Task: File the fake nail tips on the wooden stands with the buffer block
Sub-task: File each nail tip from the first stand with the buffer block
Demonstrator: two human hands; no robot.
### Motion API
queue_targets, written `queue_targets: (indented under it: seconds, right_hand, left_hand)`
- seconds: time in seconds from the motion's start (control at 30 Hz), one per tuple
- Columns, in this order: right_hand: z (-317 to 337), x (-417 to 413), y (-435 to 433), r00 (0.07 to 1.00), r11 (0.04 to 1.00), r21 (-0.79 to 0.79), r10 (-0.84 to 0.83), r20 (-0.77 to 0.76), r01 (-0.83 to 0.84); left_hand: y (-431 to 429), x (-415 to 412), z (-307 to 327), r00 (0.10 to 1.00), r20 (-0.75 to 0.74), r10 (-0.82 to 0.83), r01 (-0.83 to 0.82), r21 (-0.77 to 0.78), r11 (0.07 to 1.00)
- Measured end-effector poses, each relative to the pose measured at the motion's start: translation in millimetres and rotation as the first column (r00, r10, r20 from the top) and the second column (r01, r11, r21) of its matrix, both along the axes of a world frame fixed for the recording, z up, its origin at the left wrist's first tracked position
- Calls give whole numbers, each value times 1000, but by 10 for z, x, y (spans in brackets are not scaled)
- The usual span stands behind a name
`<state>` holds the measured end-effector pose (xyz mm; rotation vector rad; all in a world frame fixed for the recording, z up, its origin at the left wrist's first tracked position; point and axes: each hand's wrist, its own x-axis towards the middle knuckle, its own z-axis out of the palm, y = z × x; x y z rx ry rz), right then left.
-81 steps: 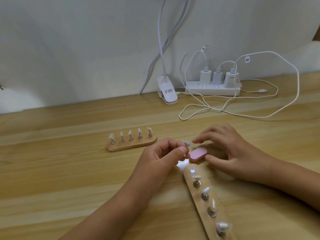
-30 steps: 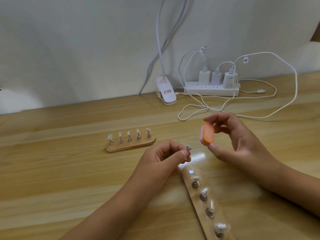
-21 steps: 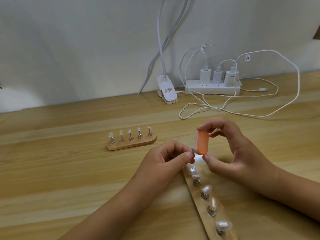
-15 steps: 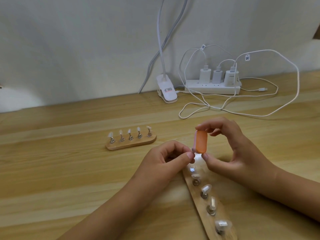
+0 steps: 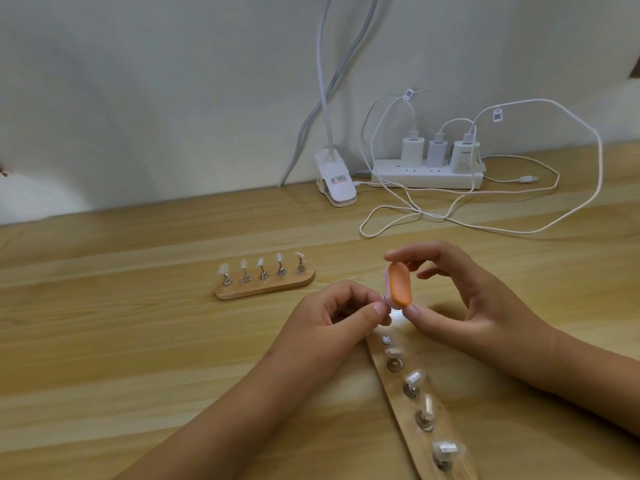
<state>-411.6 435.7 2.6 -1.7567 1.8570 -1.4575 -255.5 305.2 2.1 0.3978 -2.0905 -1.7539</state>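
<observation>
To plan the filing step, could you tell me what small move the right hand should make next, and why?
Probably a short stroke of the buffer block along whatever the left hand pinches, likely a nail tip, hidden. The right hand holds the block upright between forefinger and thumb, its lower edge at the left fingertips, and the near stand has a bare far-end post.

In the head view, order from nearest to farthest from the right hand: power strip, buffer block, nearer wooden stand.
1. buffer block: pinched in the right hand.
2. nearer wooden stand: just below.
3. power strip: back by the wall.
</observation>
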Motion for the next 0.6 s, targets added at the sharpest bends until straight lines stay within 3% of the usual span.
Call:
queue_targets:
  seconds: [0.17, 0.5, 0.6]
  right_hand:
    - [33, 18, 0, 998, 999, -10, 54, 30, -53]
    - [11, 2, -12, 1000, 1000, -26, 1, 18, -1]
    - [10, 4, -6, 994, 997, -56, -48, -96, 43]
  left_hand:
    - [-11, 1, -13, 1000, -8, -1, 1, 12, 1000]
    - [6, -3, 1, 1000, -9, 11, -11, 4, 1000]
    - [10, -6, 5, 1000, -12, 10, -10, 13, 1000]
